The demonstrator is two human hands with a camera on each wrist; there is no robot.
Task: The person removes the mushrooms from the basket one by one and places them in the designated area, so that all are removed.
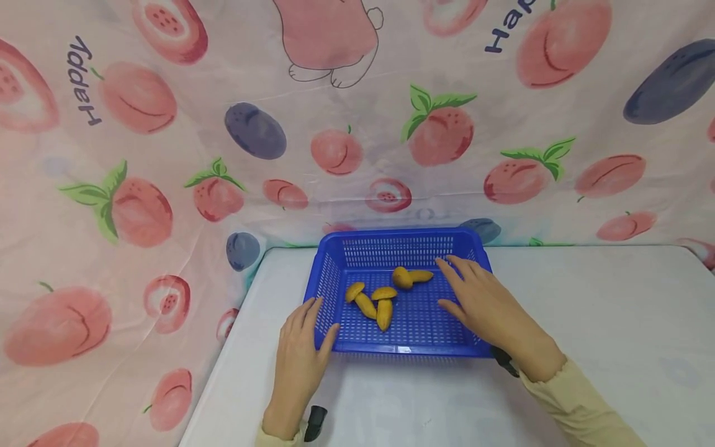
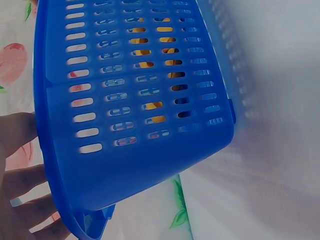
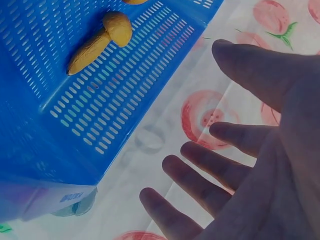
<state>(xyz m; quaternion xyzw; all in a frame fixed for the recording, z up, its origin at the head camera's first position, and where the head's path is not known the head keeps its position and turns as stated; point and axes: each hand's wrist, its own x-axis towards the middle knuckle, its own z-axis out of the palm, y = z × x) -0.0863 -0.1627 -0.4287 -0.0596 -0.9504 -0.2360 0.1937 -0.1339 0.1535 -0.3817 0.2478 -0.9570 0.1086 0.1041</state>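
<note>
Left hand: the left hand point(image 1: 301, 347) is at the basket's left rim, fingers loosely extended and grasping nothing; whether the fingertips touch the rim I cannot tell.

Right hand: the right hand point(image 1: 488, 304) is over the right side in the head view, fingers spread and thumb apart, holding nothing; the right wrist view shows clear space between its fingertips and the basket.

Blue basket: the blue basket point(image 1: 447, 352) lies between the hands, its long side running left to right, with all three yellow mushrooms inside.

Middle mushroom: the middle mushroom point(image 1: 384, 307) points its stem toward the person, cap away—long axis nearly front to back.

Left mushroom: the left mushroom point(image 1: 363, 303) slants, cap far-left, stem end just beside the middle stem; the left hand is nearer, with the basket's side wall between.

Far mushroom: the far mushroom point(image 1: 412, 278) lies crosswise, cap left, stem toward the right hand—to that hand's left, and the closest of the three to it. This pairing looks like the relation that counts: stem end facing the fingertips, long axis side to side.

Backdrop: fruit-printed cloth point(image 1: 335, 112) hangs beyond the white table point(image 1: 603, 310).
</note>
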